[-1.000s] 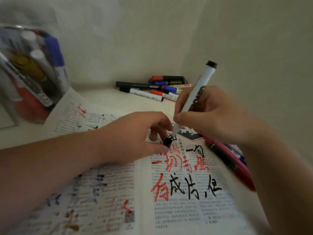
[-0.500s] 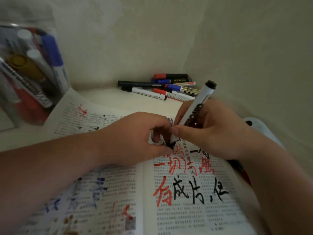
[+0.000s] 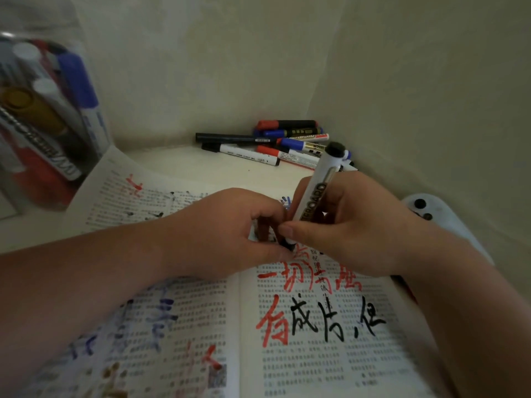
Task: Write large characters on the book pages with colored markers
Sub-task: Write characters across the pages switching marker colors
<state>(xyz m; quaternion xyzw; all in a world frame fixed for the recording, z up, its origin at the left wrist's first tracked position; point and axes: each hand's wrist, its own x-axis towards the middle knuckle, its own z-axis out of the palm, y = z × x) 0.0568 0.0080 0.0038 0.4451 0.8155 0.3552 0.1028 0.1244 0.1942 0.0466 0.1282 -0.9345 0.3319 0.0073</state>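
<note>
An open book (image 3: 316,354) lies in front of me, with large red and black characters on its right page and blue, red and brownish marks on its left page. My right hand (image 3: 359,231) grips a white marker (image 3: 319,191) with a black end, held tip down over the top of the right page. My left hand (image 3: 218,234) pinches a small black cap (image 3: 287,244) at the marker's tip, between thumb and fingers. The two hands touch there, and the tip itself is hidden.
Several loose markers (image 3: 273,145) in black, red and blue lie in the back corner against the walls. A clear bag of markers (image 3: 43,124) stands at the far left. A white object (image 3: 431,214) with dark dots lies right of my right hand.
My right hand has dropped and tilted the marker lower, bringing its tip down into my left hand's pinch. My left hand has stayed on the page.
</note>
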